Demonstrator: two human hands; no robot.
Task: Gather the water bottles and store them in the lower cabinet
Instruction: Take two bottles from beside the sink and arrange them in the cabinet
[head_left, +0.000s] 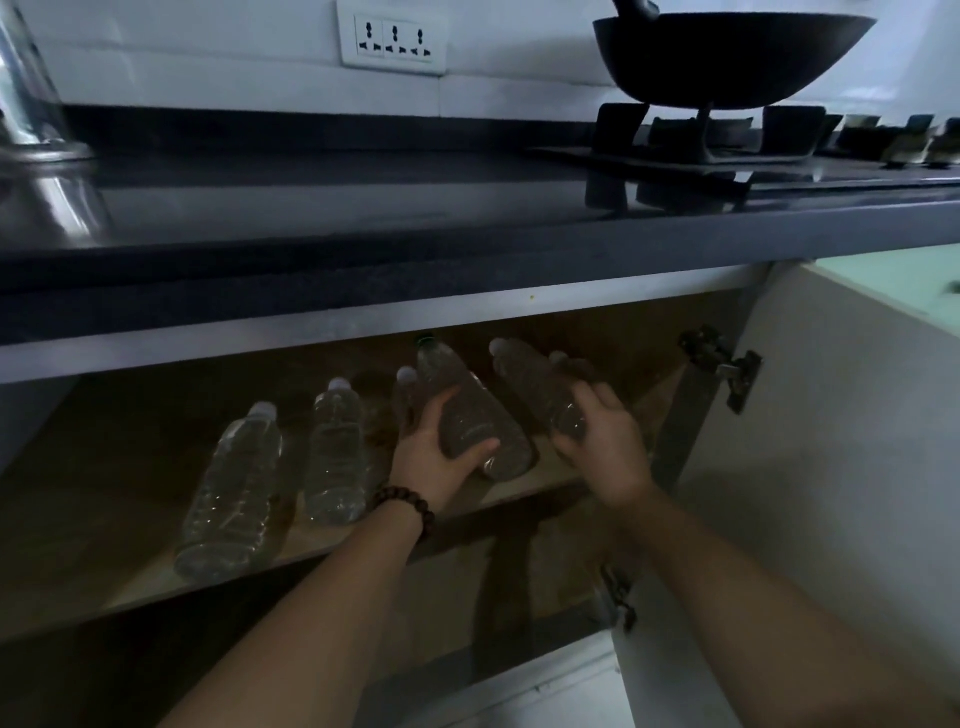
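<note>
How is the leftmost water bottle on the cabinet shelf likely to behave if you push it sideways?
The leftmost bottle is round and seems to lie on its side on the shelf, so it would probably roll. It looks full, so likely heavy for its size. Its thin clear plastic may dent under a tight grip.

Clear, colourless water bottles (335, 452) with white caps lie on the brown cabinet shelf (130, 431), while the bottle in the left hand (431, 447) has a green cap (425, 340) and the wrist wears a dark brown beaded bracelet (408, 506). Above, the countertop (311, 208) is glossy dark grey with a speckled front edge, the wok (727, 57) on the far right is black, and the wall socket (392, 36) is white against white tiles. On the right the open cabinet door (831, 415) is off-white inside, with a pale green face.
</note>
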